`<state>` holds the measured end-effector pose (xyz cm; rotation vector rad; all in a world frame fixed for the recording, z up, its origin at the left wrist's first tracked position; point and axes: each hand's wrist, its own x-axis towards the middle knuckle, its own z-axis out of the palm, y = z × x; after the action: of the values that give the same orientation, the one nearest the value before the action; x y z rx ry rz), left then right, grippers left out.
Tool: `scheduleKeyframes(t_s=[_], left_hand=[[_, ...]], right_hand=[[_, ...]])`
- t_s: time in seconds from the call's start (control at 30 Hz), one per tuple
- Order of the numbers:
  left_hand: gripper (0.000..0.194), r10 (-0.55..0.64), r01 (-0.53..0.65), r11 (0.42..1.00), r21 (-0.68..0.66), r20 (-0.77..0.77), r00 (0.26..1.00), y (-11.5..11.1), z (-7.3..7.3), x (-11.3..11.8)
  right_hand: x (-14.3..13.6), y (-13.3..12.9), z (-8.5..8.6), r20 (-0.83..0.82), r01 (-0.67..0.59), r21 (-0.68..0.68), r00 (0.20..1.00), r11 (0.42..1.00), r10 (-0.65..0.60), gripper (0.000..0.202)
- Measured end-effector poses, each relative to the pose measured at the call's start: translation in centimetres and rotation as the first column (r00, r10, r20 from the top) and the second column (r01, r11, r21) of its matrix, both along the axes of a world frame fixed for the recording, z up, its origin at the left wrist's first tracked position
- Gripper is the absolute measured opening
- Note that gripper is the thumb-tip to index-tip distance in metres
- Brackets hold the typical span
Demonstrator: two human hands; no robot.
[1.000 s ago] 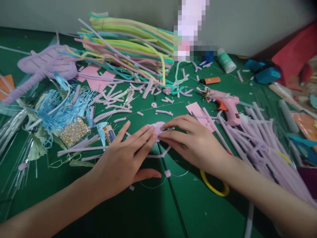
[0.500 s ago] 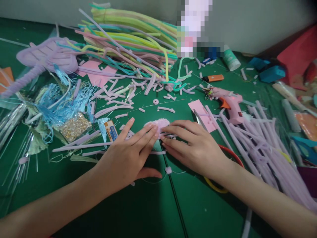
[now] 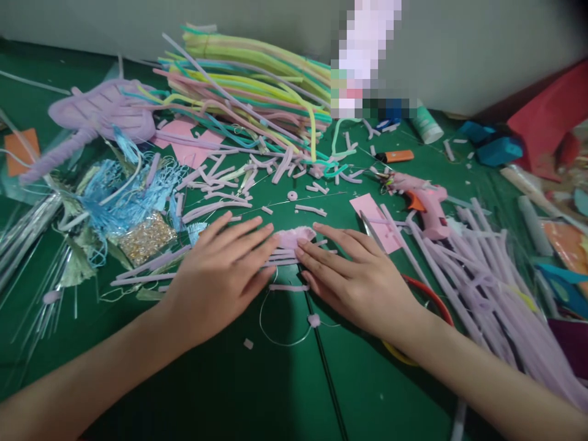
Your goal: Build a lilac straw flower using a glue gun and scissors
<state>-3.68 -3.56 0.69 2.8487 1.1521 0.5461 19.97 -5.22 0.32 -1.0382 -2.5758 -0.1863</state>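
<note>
Between my hands lies a fuzzy lavender piece (image 3: 294, 236), apparently of pipe cleaner, with short lavender strips (image 3: 283, 258) just below it. My left hand (image 3: 223, 269) is open, fingers stretched out and palm down, its fingertips at the piece's left edge. My right hand (image 3: 349, 260) is open too; its straight fingers reach the piece's right end, the index and middle fingertips resting against it. Nearer me lie a single lavender strip (image 3: 288, 287) and a small fuzzy lavender bead (image 3: 314, 320) with a thin looped thread. The undersides of both hands are hidden.
A pink glue gun (image 3: 429, 196) and lavender pipe cleaners (image 3: 487, 294) lie right. Scissors (image 3: 429, 288) are partly under my right arm. A bundle of coloured pipe cleaners (image 3: 248, 79) is at the back; blue tassels (image 3: 113, 190) and a bag of beads (image 3: 146, 237) sit left.
My left hand has drawn back left, uncovering more of the lavender piece and the strips below. The piece now looks flatter and is turned differently. The view has tilted slightly.
</note>
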Motion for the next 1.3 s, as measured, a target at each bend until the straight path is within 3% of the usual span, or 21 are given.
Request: scheduleKeyframes(t_s=[0.07, 0.27, 0.47, 0.57, 0.63, 0.73, 0.87, 1.0, 1.07, 1.17, 1.23, 1.3], left_hand=[[0.028, 0.037, -0.035, 0.996, -0.079, 0.017, 0.999, 0.7, 0.6, -1.0], [0.01, -0.018, 0.004, 0.95, -0.312, -0.041, 0.999, 1.9, 1.4, -2.1], [0.021, 0.014, -0.039, 0.942, -0.334, -0.077, 0.997, 1.8, 1.5, -2.3], [0.013, 0.021, -0.046, 0.953, -0.299, -0.087, 0.996, 1.7, 2.3, -2.9], [0.005, -0.005, -0.02, 0.96, -0.279, -0.088, 0.996, 1.6, 2.6, -3.1], [0.01, -0.077, 0.057, 0.964, -0.261, -0.066, 0.995, 1.3, 2.3, -2.8], [0.022, -0.117, 0.107, 0.986, -0.125, -0.076, 0.99, 1.0, 1.2, -2.0], [0.024, -0.114, 0.109, 0.992, -0.064, -0.097, 0.989, 0.8, 0.5, -1.7], [0.024, -0.106, 0.099, 0.992, -0.073, -0.103, 0.989, 0.8, 0.4, -1.7], [0.026, -0.08, 0.071, 0.99, -0.122, -0.07, 0.994, 0.9, 0.2, -1.7], [0.026, -0.062, 0.055, 0.983, -0.176, -0.035, 0.997, 0.9, 0.1, -1.7], [0.026, -0.055, 0.051, 0.976, -0.211, -0.014, 0.998, 1.0, -0.1, -1.7]], right_hand=[[0.1, -0.1, 0.0, 0.005, 0.001, 0.005, 1.0, 1.0, -0.001, 0.024], [-0.1, -0.3, -0.2, 0.017, 0.014, 0.006, 1.0, 1.0, -0.014, 0.025], [0.7, -1.5, 0.9, 0.008, 0.076, -0.059, 0.997, 0.995, -0.076, 0.033], [2.8, -2.6, 2.1, -0.063, 0.25, -0.026, 0.966, 0.968, -0.251, 0.03], [4.7, -3.6, 2.7, -0.09, 0.45, 0.003, 0.889, 0.893, -0.448, 0.025], [7.3, -5.6, 2.9, -0.017, 0.615, -0.148, 0.782, 0.775, -0.624, 0.031], [8.0, -8.2, 2.0, 0.072, 0.635, -0.398, 0.741, 0.662, -0.667, 0.039], [6.2, -8.4, 0.8, 0.161, 0.691, -0.416, 0.696, 0.592, -0.7, 0.05], [5.8, -7.5, 0.9, 0.212, 0.723, -0.446, 0.659, 0.528, -0.722, 0.054], [6.4, -6.4, 2.1, 0.228, 0.651, -0.669, 0.639, 0.358, -0.735, 0.059], [7.0, -6.6, 3.2, 0.112, 0.468, -0.847, 0.618, 0.25, -0.778, 0.057], [7.1, -7.5, 3.9, -0.062, 0.265, -0.932, 0.554, 0.246, -0.831, 0.055]])
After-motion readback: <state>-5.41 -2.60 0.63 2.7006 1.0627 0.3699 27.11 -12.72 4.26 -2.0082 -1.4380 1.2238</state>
